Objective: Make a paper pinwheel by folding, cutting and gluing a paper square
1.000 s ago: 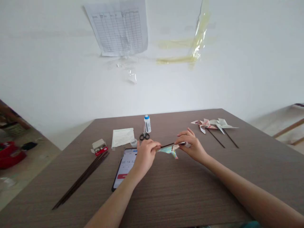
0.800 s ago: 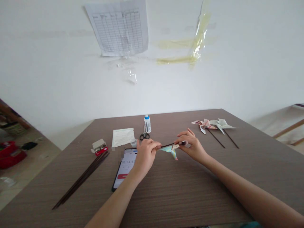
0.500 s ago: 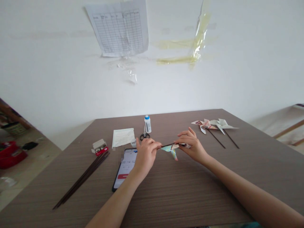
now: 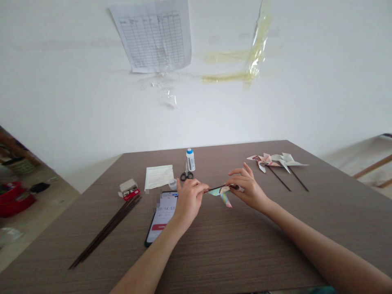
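Above the middle of the table, a dark thin stick (image 4: 218, 189) lies nearly level, with a patterned paper pinwheel (image 4: 226, 199) at its right part. My left hand (image 4: 190, 200) pinches the stick's left part between thumb and fingers. The fingers of my right hand (image 4: 247, 188) close on the pinwheel at the stick's right end; its other fingers are raised, and part of the paper is hidden behind them. Two other pinwheels on sticks, one pinkish (image 4: 266, 160) and one whitish (image 4: 287, 160), lie at the back right.
Left of my hands lie a phone (image 4: 159, 222) showing a timer, a bundle of dark sticks (image 4: 105, 232) and a small red-and-white box (image 4: 129, 191). Behind stand a glue bottle (image 4: 190, 160), black-handled scissors (image 4: 186, 176), a small clear cup (image 4: 172, 184) and flat white papers (image 4: 159, 177).
Both hands keep their hold with almost no movement. The pinwheel has turned slightly, and its hanging blade has shifted a little to the right.
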`<state>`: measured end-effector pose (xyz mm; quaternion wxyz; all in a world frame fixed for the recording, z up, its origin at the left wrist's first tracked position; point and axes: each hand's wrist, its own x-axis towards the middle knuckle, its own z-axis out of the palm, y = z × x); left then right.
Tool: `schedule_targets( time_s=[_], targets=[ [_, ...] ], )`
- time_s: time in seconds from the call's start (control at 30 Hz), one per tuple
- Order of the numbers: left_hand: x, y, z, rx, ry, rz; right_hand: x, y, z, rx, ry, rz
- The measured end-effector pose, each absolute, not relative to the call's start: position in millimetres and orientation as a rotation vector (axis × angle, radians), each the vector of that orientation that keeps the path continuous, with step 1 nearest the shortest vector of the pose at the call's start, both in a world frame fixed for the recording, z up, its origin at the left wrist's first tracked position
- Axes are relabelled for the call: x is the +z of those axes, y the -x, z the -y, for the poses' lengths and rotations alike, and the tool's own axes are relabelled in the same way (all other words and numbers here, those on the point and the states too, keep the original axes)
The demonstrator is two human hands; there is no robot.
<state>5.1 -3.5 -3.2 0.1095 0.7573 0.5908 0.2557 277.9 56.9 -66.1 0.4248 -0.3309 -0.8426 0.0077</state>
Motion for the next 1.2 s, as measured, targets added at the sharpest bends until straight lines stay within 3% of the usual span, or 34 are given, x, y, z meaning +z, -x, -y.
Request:
schedule_targets(
  time_s=[0.2, 0.5, 0.87, 1.2],
  targets=[
    [-3, -5, 3, 0.737, -2.232, -1.736, -65, -278, -56, 0.015, 0.814, 2.127],
    [-5, -13, 8, 0.537, -2.128, -1.727, -59, -280, -68, 0.325, 0.994, 2.357],
    [-9, -19, 10, 0.252, -2.192, -1.765, -59, -274, -78, 0.439, 1.023, 2.543],
    [1, -2, 0, 0.071, -2.167, -1.745, -11, -248, -68, 0.609, 1.589, 2.703]
  ],
)
